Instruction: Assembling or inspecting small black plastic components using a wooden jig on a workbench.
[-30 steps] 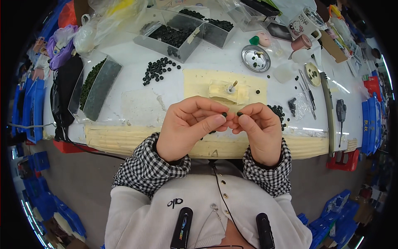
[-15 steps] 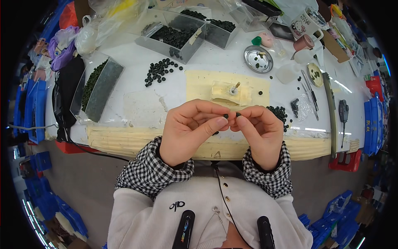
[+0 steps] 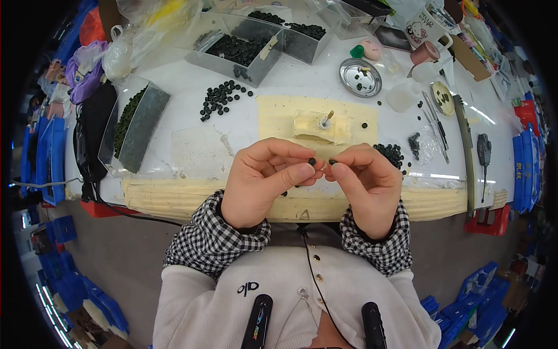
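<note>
Between thumb and forefinger of my left hand (image 3: 258,180) is a small round black piece (image 3: 312,161). My right hand (image 3: 367,183) pinches another small dark piece (image 3: 332,162), a short gap away; its kind is too small to make out. Both hands are raised over the front of the table, fingertips facing each other. Just beyond them stands a small fixture wrapped in yellowish tape (image 3: 314,127) with a short peg sticking up. A pile of black round pieces (image 3: 388,155) lies past my right fingers, partly hidden by that hand.
Clear bins of black pieces (image 3: 256,72) stand at the back, and a bin of greenish pieces (image 3: 152,125) at the left. Loose black pieces (image 3: 220,100) lie between them. To the right are a round metal dish (image 3: 350,78), tweezers (image 3: 437,136), a mug (image 3: 423,34) and a black handheld radio (image 3: 483,154).
My fingertips have drawn slightly apart, and the black piece in my left fingers shows more fully. Both hands stay over the same spot.
</note>
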`<state>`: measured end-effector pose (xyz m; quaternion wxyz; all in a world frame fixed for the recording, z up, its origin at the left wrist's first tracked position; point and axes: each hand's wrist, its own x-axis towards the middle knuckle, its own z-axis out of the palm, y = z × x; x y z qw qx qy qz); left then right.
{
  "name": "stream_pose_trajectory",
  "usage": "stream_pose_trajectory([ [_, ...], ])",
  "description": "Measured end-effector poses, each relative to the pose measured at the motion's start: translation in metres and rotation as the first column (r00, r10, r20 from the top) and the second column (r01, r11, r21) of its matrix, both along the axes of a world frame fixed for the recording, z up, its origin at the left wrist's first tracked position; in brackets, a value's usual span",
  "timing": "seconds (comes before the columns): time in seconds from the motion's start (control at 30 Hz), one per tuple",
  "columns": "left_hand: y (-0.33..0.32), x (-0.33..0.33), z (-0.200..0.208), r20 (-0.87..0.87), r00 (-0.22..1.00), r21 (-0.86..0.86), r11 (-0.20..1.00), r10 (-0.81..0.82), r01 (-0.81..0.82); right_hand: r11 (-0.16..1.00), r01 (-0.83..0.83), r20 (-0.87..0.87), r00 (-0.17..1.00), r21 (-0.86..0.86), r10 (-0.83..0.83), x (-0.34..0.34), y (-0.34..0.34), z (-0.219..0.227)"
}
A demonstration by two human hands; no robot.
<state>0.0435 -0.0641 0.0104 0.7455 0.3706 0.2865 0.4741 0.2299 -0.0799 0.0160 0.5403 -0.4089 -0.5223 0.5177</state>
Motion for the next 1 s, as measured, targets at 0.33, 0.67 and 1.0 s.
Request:
stream_pose_trajectory([
  [0.33, -0.0002, 0.0001, 0.0021, 0.082, 0.994, -0.145, 0.986, -0.069, 0.080, 0.998, 0.038, -0.060, 0.998, 0.039, -0.036, -0.0054, -0.0004, -0.0031],
  [0.67, -0.0014, 0.0029, 0.0050, 0.028, 0.998, -0.156, 0.986, -0.056, 0.060, 0.953, 0.070, 0.177, 0.976, 0.295, -0.127, -0.0042, 0.0018, -0.0074],
  [1.0, -0.0032, 0.0048, 0.0062, -0.028, 0.999, -0.115, 0.993, -0.018, 0.015, 0.938, 0.063, 0.208, 0.968, 0.342, -0.141, -0.0073, -0.0006, -0.0072],
])
